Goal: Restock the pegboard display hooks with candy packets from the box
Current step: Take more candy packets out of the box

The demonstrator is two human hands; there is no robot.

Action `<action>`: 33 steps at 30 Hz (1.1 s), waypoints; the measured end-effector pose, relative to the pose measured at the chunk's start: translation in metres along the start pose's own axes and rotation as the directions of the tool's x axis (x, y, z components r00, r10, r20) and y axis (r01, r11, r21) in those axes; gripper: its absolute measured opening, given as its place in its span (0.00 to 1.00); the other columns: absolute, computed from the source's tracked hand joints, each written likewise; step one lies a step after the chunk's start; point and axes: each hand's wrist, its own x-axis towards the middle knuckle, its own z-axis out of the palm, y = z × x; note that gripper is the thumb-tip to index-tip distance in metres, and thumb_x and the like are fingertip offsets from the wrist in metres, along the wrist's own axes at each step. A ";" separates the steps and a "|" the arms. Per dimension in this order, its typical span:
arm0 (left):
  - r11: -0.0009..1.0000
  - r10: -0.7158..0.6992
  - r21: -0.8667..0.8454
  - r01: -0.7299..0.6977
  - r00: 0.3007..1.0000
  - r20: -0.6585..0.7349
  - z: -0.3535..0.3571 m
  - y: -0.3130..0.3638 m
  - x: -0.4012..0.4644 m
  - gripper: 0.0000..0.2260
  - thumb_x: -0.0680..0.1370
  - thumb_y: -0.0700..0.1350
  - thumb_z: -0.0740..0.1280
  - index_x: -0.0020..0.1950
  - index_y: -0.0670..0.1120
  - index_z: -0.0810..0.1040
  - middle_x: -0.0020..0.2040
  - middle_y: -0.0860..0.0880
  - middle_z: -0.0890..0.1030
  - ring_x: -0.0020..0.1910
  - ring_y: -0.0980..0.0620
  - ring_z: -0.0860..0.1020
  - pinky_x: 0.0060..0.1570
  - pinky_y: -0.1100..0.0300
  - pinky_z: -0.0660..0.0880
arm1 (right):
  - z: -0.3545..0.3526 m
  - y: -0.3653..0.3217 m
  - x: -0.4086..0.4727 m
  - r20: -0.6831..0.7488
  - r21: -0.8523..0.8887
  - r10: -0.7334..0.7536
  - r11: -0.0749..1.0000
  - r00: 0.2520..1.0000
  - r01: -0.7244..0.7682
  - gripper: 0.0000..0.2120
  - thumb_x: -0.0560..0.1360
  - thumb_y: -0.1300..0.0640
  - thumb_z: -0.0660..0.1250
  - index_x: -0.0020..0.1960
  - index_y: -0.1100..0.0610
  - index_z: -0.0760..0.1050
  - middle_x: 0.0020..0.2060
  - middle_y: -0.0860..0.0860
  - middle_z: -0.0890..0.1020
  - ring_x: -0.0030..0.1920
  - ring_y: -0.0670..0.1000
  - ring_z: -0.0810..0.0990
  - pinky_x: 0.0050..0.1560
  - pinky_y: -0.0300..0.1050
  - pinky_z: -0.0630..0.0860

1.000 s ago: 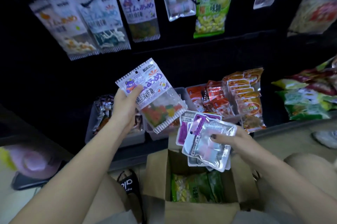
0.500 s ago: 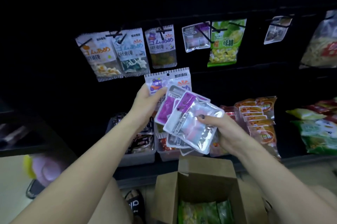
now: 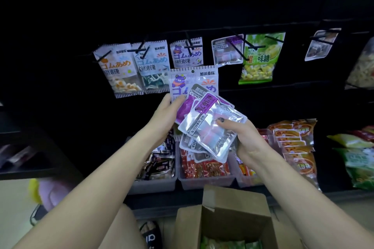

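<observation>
My left hand [image 3: 167, 114] grips a white gummy packet with a purple bear [image 3: 183, 81], held upright just below the hook [image 3: 189, 43] that carries a matching packet [image 3: 186, 54]. My right hand [image 3: 241, 140] holds a fanned stack of silver and purple packets [image 3: 210, 127], thumb on top, overlapping the lower part of the bear packet. The open cardboard box [image 3: 232, 206] stands below my hands, with green packets [image 3: 228, 245] showing inside.
Hooks on the black pegboard carry an orange gummy packet [image 3: 119, 70], a blue one [image 3: 153, 66], a silver-purple packet [image 3: 226, 50] and a green bag [image 3: 259, 58]. Grey bins of snacks [image 3: 153, 186] line the shelf below. More bags hang at right [image 3: 321, 44].
The view has tilted up, so the pegboard sits lower in frame. Both hands rose toward the hooks, and the bear packet turned upright under its matching hook, with the stack brought in front of it.
</observation>
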 end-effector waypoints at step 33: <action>1.000 -0.009 0.024 0.011 0.997 -0.070 0.003 0.018 0.063 0.09 0.86 0.49 0.63 0.61 0.49 0.80 0.57 0.49 0.87 0.57 0.46 0.86 0.65 0.40 0.79 | 0.007 -0.020 0.070 0.033 0.027 -0.040 0.999 0.999 0.039 0.17 0.71 0.58 0.78 0.58 0.61 0.85 0.56 0.59 0.87 0.58 0.62 0.85 0.62 0.57 0.78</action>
